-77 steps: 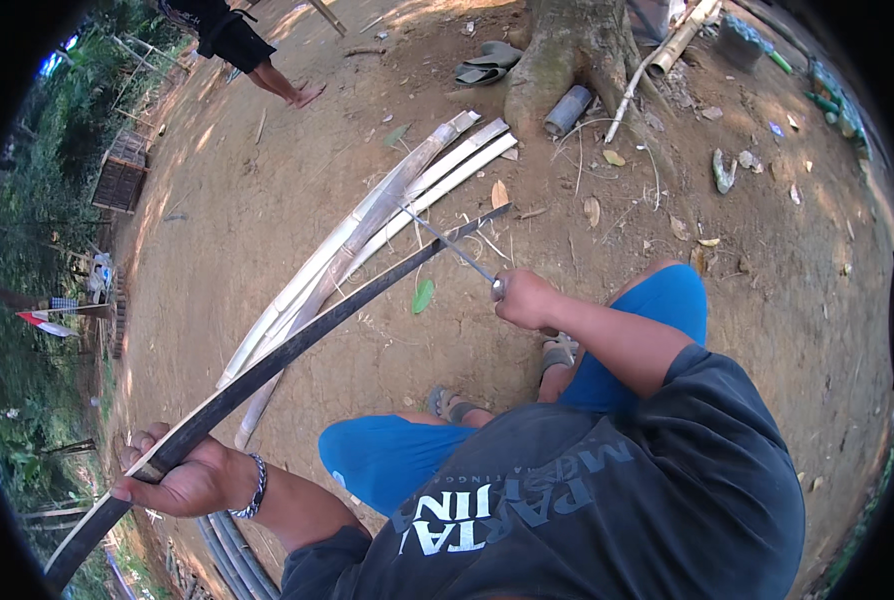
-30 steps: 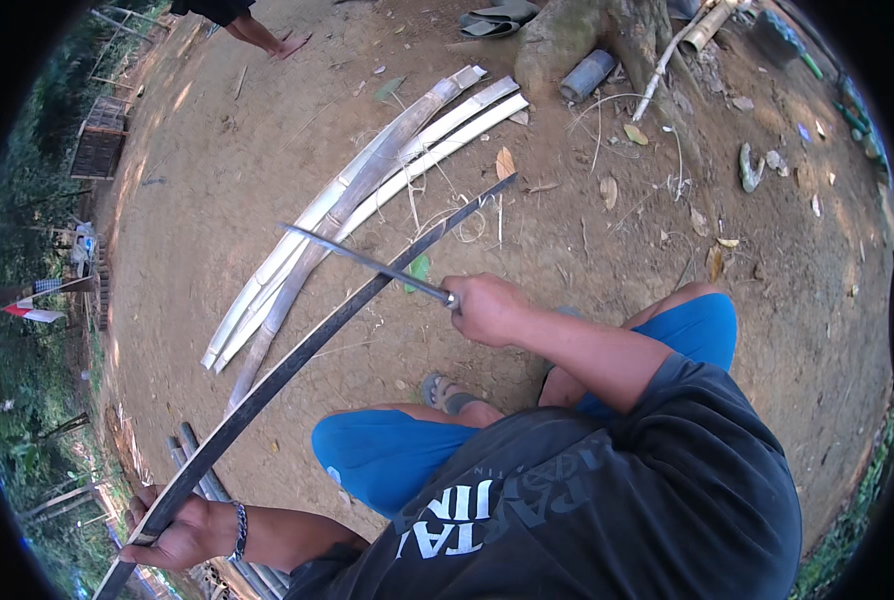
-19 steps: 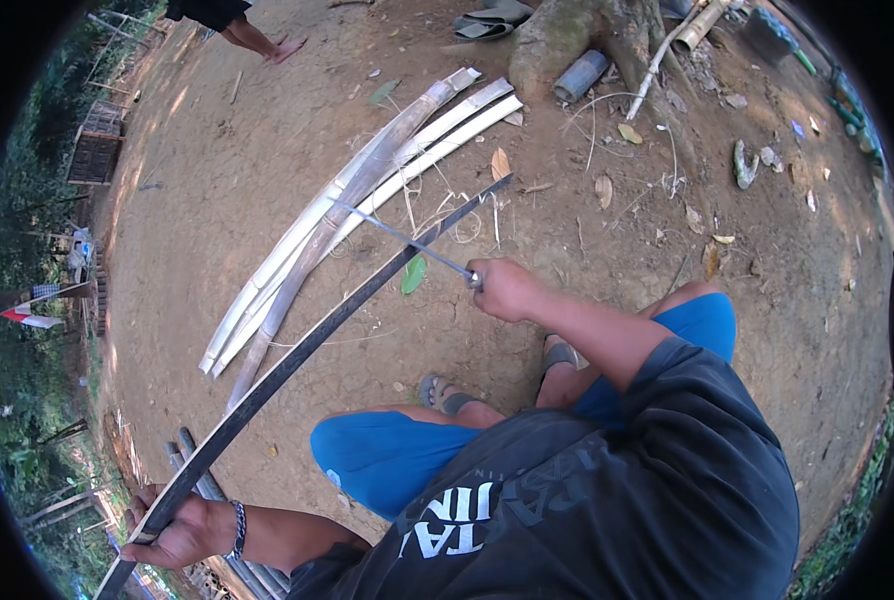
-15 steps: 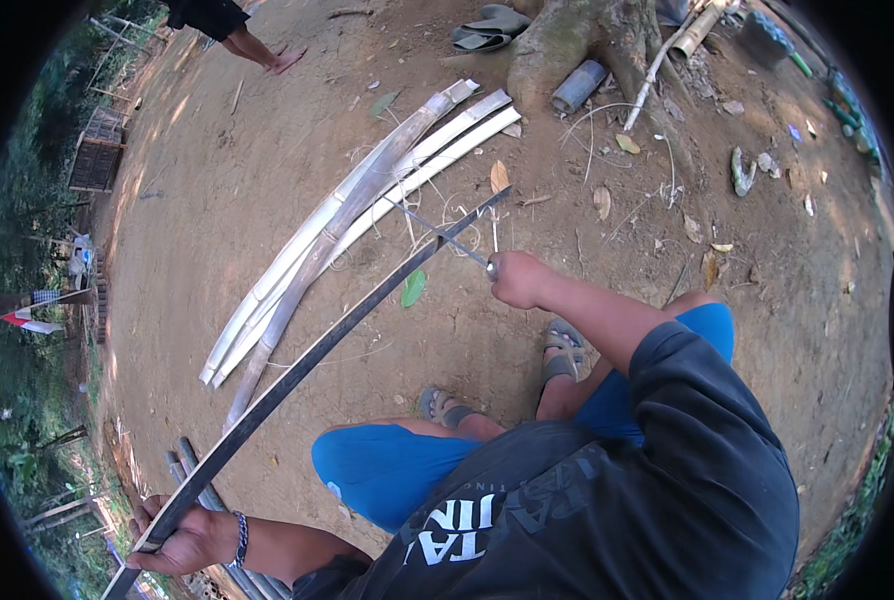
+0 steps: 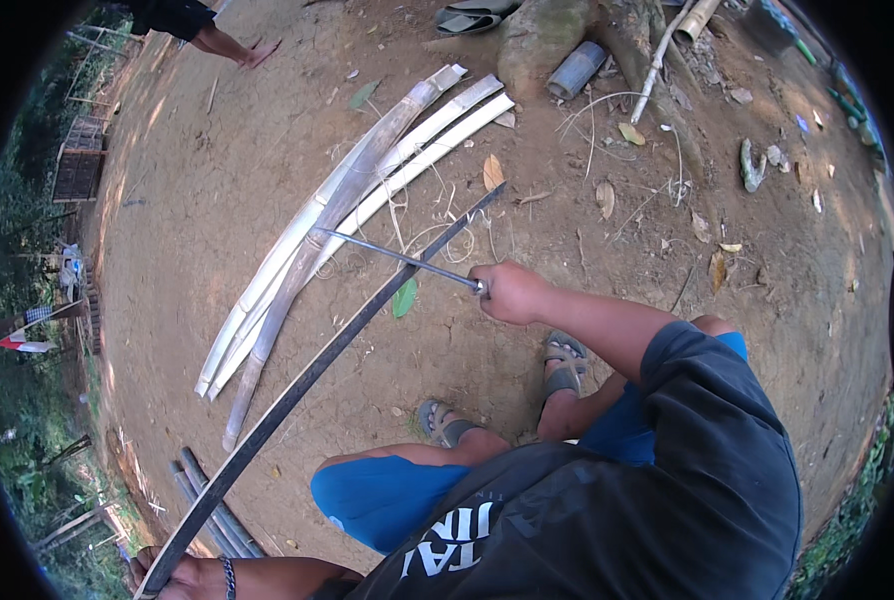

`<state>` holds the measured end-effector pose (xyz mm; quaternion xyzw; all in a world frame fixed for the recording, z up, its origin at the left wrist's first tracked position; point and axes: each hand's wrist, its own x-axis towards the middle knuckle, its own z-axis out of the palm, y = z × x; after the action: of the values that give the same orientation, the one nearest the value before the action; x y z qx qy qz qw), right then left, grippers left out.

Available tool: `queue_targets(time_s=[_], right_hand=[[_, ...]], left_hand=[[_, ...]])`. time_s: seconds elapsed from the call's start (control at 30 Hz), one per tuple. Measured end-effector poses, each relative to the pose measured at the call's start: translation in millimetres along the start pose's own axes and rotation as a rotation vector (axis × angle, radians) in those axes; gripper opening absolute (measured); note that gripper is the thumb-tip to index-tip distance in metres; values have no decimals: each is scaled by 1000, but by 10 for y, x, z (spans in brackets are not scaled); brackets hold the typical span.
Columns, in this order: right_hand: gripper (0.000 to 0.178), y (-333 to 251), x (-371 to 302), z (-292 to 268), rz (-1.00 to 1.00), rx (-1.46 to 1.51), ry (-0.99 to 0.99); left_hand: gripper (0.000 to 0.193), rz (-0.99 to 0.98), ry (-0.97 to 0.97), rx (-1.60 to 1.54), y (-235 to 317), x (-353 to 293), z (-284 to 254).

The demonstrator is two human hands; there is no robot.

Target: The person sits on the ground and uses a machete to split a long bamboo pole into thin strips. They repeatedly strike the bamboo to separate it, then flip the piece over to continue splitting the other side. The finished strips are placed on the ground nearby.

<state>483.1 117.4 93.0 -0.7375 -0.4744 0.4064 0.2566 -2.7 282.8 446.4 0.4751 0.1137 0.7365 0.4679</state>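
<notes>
My right hand (image 5: 510, 293) is closed on the handle of a long thin knife (image 5: 397, 258), whose blade points up and to the left over the ground. A long dark bamboo strip (image 5: 307, 375) runs diagonally from the bottom left up to the middle of the picture. My left hand (image 5: 172, 578), wearing a bead bracelet, grips the strip's near end at the bottom edge. The knife blade crosses just above the strip near its far part. My knees in blue shorts and my sandalled feet (image 5: 565, 362) are below the right hand.
Several pale split bamboo slats (image 5: 347, 205) lie side by side on the bare dirt beyond the strip. Grey poles (image 5: 212, 505) lie at the bottom left. A tree base (image 5: 547, 30), a grey cylinder (image 5: 575, 68), dry leaves and another person's bare foot (image 5: 257, 50) are at the top.
My right hand has swung the knife back and forth along the strip; the blade now points further left again. My left hand keeps its hold on the strip's near end.
</notes>
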Motion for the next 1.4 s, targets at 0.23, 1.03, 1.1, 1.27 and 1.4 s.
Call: queue_targets(time_s=[0.23,1.03,1.1,1.27,1.4], right_hand=[[25,805,444,-173,147,-53,-42],[28,2454,1307,-85,526,-353,39],[30,2840,1438,42,486,-476,-77],[31,3053,1159,583,522,-376,84],[20,2233,732,772,721,291,314]], left_hand=[[41,64,59,123,-67,388,-40],[49,221,315,442,-88,374,40],[50,50,50,314,-59,494,-91],[49,35,-22,64,-184,415,-234],[28,27,-117,-134,-315,-64,326]])
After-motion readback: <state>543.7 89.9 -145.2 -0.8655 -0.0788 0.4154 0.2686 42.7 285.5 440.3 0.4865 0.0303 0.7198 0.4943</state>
